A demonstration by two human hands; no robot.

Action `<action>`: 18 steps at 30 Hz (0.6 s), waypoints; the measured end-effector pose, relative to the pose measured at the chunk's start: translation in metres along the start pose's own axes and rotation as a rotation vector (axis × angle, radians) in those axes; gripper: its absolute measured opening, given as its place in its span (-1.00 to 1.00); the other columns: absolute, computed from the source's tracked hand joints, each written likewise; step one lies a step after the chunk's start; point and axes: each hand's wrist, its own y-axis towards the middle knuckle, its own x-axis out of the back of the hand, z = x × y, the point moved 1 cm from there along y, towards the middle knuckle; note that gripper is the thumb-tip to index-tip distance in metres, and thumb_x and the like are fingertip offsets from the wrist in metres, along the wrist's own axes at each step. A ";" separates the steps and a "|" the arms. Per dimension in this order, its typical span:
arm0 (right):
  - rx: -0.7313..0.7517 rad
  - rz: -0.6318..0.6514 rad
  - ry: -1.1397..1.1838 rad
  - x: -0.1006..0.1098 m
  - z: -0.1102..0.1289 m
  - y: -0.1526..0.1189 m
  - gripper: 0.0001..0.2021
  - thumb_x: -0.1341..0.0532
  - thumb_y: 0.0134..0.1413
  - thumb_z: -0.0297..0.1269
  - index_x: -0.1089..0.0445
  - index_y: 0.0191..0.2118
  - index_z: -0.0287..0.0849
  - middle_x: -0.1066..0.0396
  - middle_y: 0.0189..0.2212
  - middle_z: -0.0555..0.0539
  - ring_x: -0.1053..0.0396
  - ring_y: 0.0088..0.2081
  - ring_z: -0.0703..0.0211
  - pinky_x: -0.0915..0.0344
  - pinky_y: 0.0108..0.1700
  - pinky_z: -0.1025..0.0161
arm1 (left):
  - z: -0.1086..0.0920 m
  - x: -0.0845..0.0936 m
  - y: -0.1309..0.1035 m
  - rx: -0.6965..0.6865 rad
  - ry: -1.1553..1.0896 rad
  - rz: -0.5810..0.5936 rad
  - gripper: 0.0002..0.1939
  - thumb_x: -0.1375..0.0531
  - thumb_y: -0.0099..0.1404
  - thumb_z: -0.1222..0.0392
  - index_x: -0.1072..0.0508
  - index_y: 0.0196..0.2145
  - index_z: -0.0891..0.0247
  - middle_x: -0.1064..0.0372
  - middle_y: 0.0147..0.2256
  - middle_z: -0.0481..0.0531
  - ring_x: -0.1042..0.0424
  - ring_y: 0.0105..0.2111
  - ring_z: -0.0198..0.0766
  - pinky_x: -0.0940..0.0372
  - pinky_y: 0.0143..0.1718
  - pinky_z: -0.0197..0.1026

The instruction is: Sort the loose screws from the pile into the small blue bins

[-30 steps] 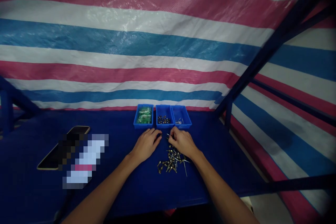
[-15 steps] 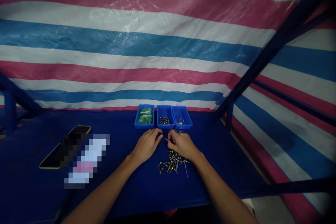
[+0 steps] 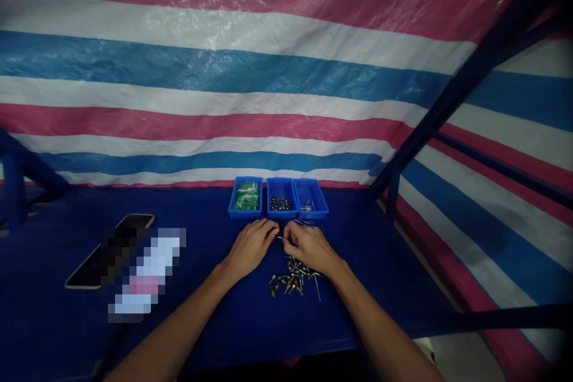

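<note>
My right hand (image 3: 308, 243) pinches a thin silvery metal rod (image 3: 280, 237), whose end points left toward my other hand. My left hand (image 3: 251, 245) is closed, thumb and forefinger together close to the rod's end; what it holds, if anything, is too small to make out. Just below my right hand lies a loose pile of small brass-coloured metal parts with thin shafts (image 3: 295, 279). More thin rods (image 3: 302, 222) show beyond the right knuckles, partly hidden by the hand.
Three blue bins stand at the back: one with green-and-white pieces in clear wrapping (image 3: 248, 196), a middle bin (image 3: 282, 185) of small metal parts, a right bin (image 3: 312, 190) with a few thin rods. A phone (image 3: 134, 222) and a pixelated item (image 3: 150, 271) lie left on the blue table (image 3: 201, 346).
My hands have drawn slightly closer together, with the rod's end now nearer my left fingertips. The view has shifted slightly. The bins and pile stay as they were.
</note>
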 end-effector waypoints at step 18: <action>-0.004 -0.019 -0.004 -0.003 0.000 0.000 -0.94 -0.20 0.36 -0.28 -0.39 -0.13 -0.11 -0.37 -0.50 0.11 -0.32 -0.48 0.27 -0.04 -0.36 0.33 | -0.009 0.007 0.003 -0.031 -0.118 0.064 -0.70 0.02 0.62 0.11 -0.44 -0.22 0.15 -0.46 -0.27 -0.01 -0.45 -0.19 -0.16 -0.33 -0.09 -0.09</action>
